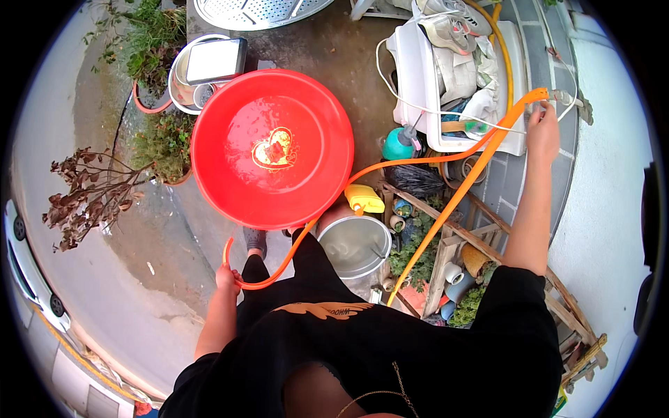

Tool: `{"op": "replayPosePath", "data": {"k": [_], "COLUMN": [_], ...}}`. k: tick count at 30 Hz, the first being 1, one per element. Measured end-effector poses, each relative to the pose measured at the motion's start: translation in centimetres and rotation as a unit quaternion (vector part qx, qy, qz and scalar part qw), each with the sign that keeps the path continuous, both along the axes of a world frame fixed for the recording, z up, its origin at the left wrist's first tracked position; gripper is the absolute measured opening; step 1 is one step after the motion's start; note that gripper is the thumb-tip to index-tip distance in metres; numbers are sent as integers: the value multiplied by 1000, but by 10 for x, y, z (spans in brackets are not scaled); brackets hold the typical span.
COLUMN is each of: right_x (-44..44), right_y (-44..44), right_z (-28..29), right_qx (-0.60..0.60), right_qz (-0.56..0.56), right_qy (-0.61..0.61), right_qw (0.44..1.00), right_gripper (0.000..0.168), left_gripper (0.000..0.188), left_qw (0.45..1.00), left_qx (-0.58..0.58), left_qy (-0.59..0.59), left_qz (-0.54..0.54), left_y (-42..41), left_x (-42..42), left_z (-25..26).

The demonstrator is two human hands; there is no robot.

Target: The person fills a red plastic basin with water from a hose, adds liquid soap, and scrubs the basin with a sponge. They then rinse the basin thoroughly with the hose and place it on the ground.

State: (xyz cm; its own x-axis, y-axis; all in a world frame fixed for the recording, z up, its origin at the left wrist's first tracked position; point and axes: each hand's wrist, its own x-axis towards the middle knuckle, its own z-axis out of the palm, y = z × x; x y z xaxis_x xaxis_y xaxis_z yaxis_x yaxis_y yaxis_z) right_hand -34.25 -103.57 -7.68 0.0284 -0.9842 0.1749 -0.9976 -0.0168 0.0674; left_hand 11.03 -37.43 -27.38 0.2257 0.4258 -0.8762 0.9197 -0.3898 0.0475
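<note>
My left hand (226,278) grips an orange hose (277,274) close to its free end, which curls upward just beyond my fingers. At the wall on the right, my right hand (543,130) reaches up to a water tap (564,98), its fingertips curled at the spot where the hose is fitted on. My fingers partly hide that joint. Before me is a large red plastic basin (272,201), wet inside, with a yellow heart print (273,150) on its bottom. A dark reddish piece (275,152) appears over the print; I cannot tell whether it is printed or loose.
Cloudy water fills a metal bucket (354,246) by my leg, near a yellow bottle (365,198). A white tub (413,78) holds shoes (449,34) and a brush (473,127). A teal sprayer (398,143), wooden plant rack (434,277) and potted plants (162,143) stand around.
</note>
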Motion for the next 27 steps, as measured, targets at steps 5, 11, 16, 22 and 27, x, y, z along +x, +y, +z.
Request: {"op": "replayPosePath", "data": {"k": [5,11,16,22,27], "right_x": [16,96,109,166,226], "right_y": [238,401,430,459,460], "right_z": [-297,-468,-465,-328,-173], "right_qx": [364,470,376,448,418], "right_qz": [-113,-393,-435,-235,-122], "right_qy": [-276,-413,-552,-659,-679], "right_qw": [882,674,604,556,591], "right_gripper": [33,55,31,29,30], "left_gripper": [20,34,39,50,49], "left_qw": [997,997,997,992,865], "left_qx": [62,39,50,17,32], "left_qy": [-15,-9,46,53,-92], "left_qz": [33,74,46,-113,-493], "left_y": [51,88,99,178,203], "left_x": [12,41,52,91,101], "left_z": [-53,-130,-158,-115,-49]}}
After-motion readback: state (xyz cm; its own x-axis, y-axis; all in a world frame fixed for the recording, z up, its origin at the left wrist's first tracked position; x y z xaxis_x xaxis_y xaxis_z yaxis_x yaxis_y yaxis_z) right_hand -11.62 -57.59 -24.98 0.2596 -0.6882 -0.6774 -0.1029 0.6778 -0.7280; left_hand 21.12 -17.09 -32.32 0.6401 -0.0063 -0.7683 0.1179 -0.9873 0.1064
